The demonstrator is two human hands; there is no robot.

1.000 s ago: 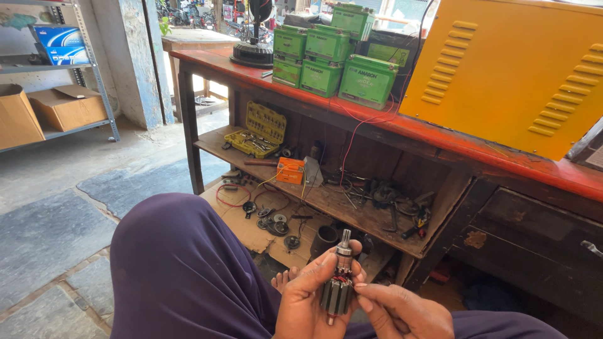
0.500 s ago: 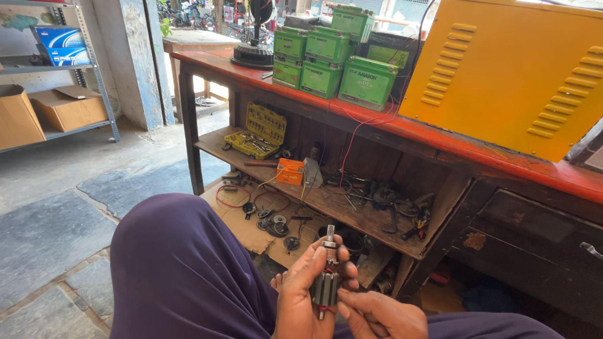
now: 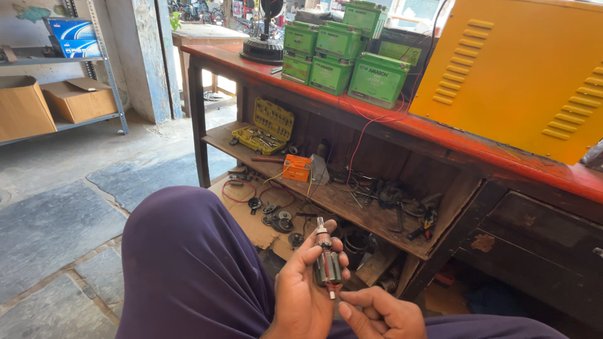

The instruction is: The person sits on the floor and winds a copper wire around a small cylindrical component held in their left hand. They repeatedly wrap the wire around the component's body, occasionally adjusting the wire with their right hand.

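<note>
— Change since a second ago?
— I log the motor armature (image 3: pixel 327 262) lower and tilted, shaft end down toward my right hand (image 3: pixel 382 316).
— Grip?
— Left hand (image 3: pixel 306 295) closed round its dark ribbed core; right hand half curled, thumb just under the shaft tip, holding nothing.
— Counts?
— One armature, steel shaft; six green plastic boxes (image 3: pixel 340 53) on the red bench (image 3: pixel 440 135); one yellow socket case (image 3: pixel 267 125).

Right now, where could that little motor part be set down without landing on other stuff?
Bare wood shows on the red bench top between the green boxes and yellow cabinet. The lower shelf is crowded with tools; the left hand holds the armature.
</note>
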